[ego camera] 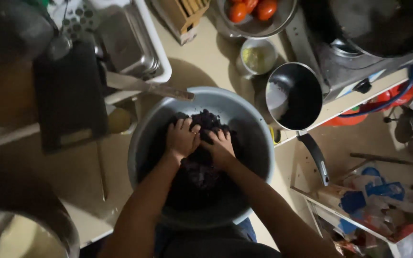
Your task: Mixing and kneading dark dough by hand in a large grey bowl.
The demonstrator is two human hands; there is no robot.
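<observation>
1. Two hands work inside one large grey basin (259, 143), which sits at the front edge of the counter (201, 57), close against the person's body.
2. The left hand (181, 138) and right hand (220, 148) lie side by side, palms down, on a dark purple-black mass (201, 174) that fills the middle and near side of the basin. Fingers are curled into it; how much each hand actually encloses cannot be told, as the mass is dark and covers the fingertips.
3. To do this step well, in my judgement, pressure should go straight down through the heels of the hands, keeping the mass centred so the basin does not tip toward the counter's front edge.
4. Material clinging to the far wall should be drawn back to the middle.
5. Hazards noted: a knife (144, 86) rests with its tip over the basin's far-left rim, and a black pan (295, 95) stands just beside the right rim. Elbows should stay tucked in.
6. A bowl of tomatoes (254, 12) stands at the counter's far edge, well apart.
</observation>
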